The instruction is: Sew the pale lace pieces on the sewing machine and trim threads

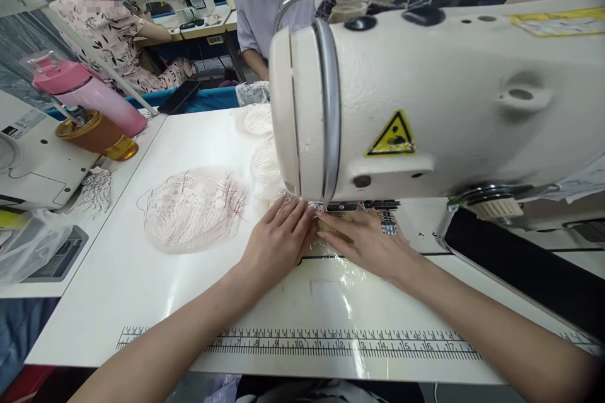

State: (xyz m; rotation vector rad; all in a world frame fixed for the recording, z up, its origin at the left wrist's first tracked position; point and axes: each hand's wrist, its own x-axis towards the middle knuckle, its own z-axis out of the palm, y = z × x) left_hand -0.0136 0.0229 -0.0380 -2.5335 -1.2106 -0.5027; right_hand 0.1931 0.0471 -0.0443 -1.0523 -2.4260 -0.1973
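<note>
My left hand lies flat on the white table, fingers stretched together toward the needle area under the head of a cream sewing machine. My right hand lies flat beside it, fingers pointing left, fingertips almost meeting the left hand's. Both press on a small pale lace piece at the presser foot; most of it is hidden under the machine head and my fingers. A rounded pile of white lace pieces with reddish threads sits left of my left hand.
A printed ruler strip runs along the table's front edge. A pink bottle and an amber jar stand on the neighbouring table at left. More lace pieces lie behind the machine. Two other people are at the far tables.
</note>
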